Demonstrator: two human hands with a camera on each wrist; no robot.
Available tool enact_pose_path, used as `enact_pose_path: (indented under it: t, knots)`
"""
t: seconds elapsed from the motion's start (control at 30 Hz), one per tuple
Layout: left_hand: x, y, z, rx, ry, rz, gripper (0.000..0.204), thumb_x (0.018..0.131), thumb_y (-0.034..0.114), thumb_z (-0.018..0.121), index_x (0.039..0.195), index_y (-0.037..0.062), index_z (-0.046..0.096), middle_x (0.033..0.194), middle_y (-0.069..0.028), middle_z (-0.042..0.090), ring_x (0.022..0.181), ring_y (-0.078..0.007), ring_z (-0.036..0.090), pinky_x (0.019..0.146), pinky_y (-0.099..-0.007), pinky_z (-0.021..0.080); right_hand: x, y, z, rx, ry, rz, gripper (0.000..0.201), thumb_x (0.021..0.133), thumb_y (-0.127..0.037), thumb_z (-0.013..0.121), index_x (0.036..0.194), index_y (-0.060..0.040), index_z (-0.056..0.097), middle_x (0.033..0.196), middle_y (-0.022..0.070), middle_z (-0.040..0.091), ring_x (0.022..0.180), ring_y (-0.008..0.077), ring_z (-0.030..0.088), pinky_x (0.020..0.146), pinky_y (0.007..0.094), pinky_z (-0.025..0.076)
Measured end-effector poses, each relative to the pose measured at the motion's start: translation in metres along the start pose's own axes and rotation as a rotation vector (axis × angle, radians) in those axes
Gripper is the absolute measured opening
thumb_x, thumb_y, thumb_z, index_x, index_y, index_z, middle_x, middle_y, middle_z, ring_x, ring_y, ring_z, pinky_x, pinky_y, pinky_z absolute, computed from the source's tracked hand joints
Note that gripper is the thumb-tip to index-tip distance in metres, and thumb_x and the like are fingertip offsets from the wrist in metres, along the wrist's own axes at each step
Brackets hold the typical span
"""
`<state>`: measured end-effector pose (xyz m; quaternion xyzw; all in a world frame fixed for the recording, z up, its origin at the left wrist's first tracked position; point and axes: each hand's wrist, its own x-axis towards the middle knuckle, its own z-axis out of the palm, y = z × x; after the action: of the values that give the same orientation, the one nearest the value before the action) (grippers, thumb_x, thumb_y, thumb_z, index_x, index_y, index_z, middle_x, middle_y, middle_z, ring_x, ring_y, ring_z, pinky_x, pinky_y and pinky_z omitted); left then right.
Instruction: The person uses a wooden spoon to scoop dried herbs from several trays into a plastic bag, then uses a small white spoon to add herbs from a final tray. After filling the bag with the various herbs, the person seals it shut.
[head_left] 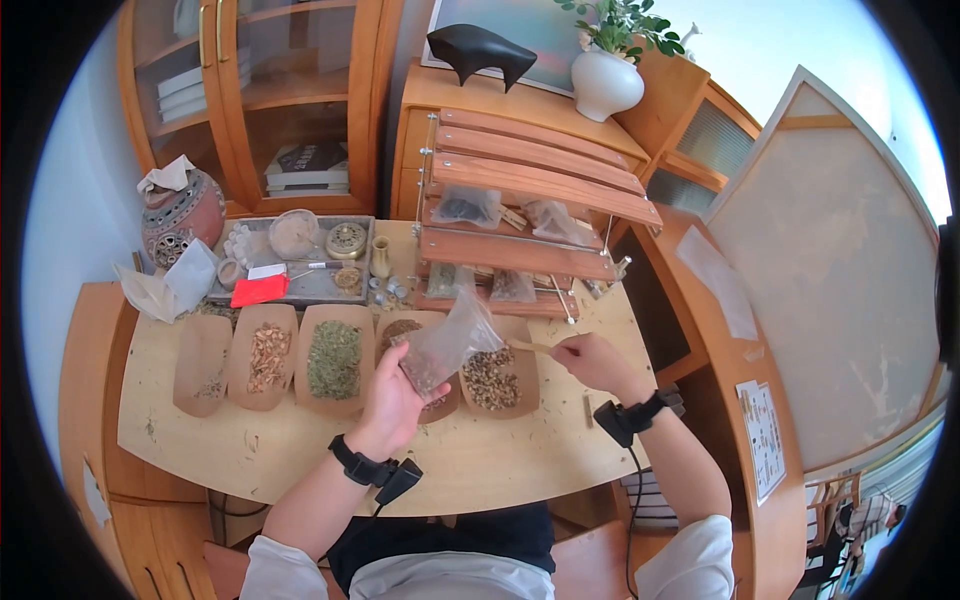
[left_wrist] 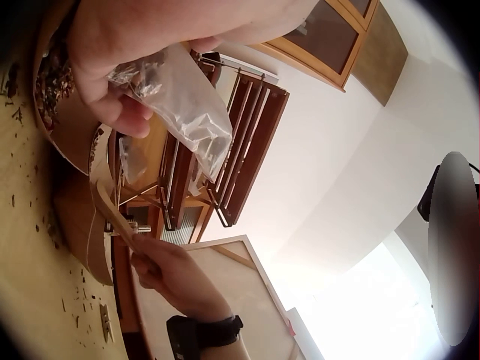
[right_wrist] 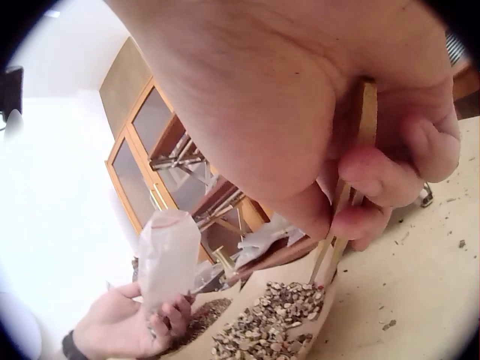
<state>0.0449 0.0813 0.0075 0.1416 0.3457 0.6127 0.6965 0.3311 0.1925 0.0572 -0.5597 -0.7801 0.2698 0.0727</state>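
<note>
My left hand holds a clear plastic bag upright and tilted, its mouth to the upper right. Small brown pieces lie in the bottom of the bag, partly behind the fingers. My right hand pinches a slim pale wooden tool between thumb and fingers. In the right wrist view the tool points down to the rightmost paper tray, at the edge of its chopped brown-and-cream pieces. The tool's far tip is hidden there. Behind the bag, another tray of brown bits is partly covered.
To the left stand paper trays with green leaves, orange-brown chips and a few crumbs. Behind them are a grey tray of small vessels, a red packet and a tiered wooden rack with bagged goods.
</note>
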Motion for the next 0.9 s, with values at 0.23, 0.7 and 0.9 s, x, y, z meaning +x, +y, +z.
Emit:
enact_pose_path:
  t: [0.23,0.7,0.9]
  knots:
    - [0.0,0.001,0.001,0.0,-0.005,0.001,0.044,0.101,0.041,0.042,0.131,0.0105,0.048,0.125,-0.0045,0.06,0.111,-0.017,0.057,0.087,-0.0389,0.049,-0.008,-0.02,0.008,0.001,-0.101,-0.112,0.029,0.093,-0.03,0.06,0.098,-0.0049,0.073,0.077,0.0192,0.067,0.069,0.0354,0.063,0.066,0.0407,0.05]
    - [0.001,0.002,-0.001,-0.005,-0.02,0.009,0.043,0.101,0.04,0.041,0.13,0.01,0.049,0.124,-0.0048,0.06,0.111,-0.0172,0.056,0.086,-0.039,0.05,-0.015,-0.015,0.012,0.231,-0.198,0.159,0.039,0.092,-0.03,0.06,0.089,0.0072,0.069,0.065,0.0148,0.061,0.061,0.0204,0.056,0.063,0.0346,0.047]
    - [0.001,0.002,0.0,-0.005,-0.008,0.012,0.043,0.1,0.041,0.042,0.129,0.0103,0.049,0.123,-0.0049,0.06,0.11,-0.0178,0.057,0.086,-0.0391,0.049,-0.005,-0.032,0.026,0.131,-0.177,0.063,0.039,0.092,-0.032,0.059,0.09,0.0055,0.069,0.069,0.0198,0.064,0.062,0.0294,0.06,0.064,0.0378,0.048]
